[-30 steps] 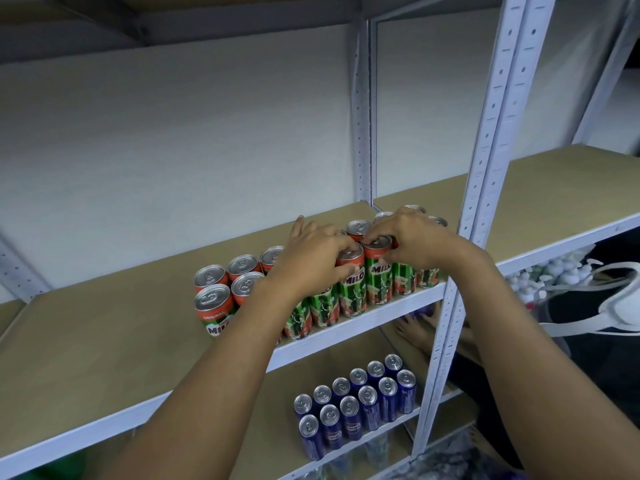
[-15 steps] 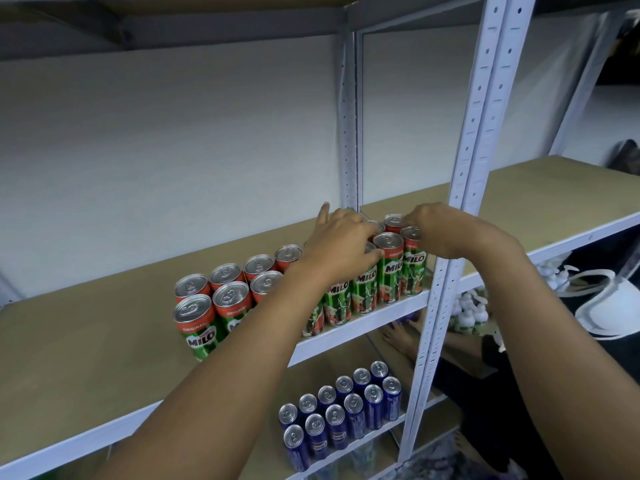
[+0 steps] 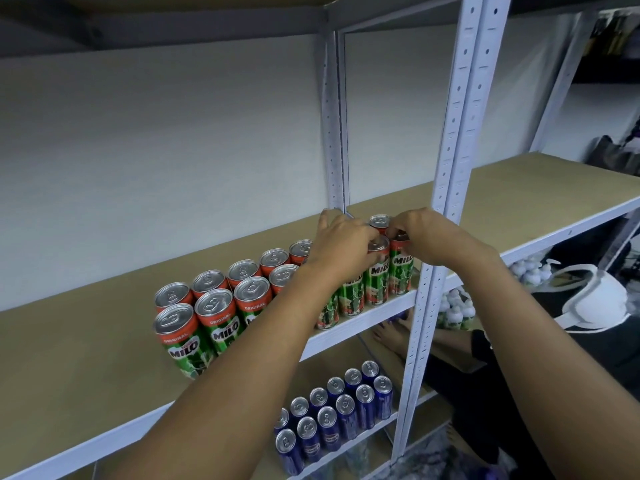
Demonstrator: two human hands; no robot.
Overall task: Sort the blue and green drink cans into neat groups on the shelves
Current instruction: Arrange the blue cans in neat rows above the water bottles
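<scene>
Head view: green cans (image 3: pixel 214 317) in double row at upper shelf (image 3: pixel 86 368) front edge; blue cans (image 3: pixel 332 410) grouped on shelf below. Left hand (image 3: pixel 341 245) and right hand (image 3: pixel 420 233) each grasp right-end can top. Advice: nudge gently, keep upright, align rows flush.

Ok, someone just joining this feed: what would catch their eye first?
Probably the two hands, left hand and right hand, meeting over the right end of the green cans lined up in two rows on the middle shelf. Next, the blue cans packed in two rows on the shelf below, just left of the white upright post.
</scene>
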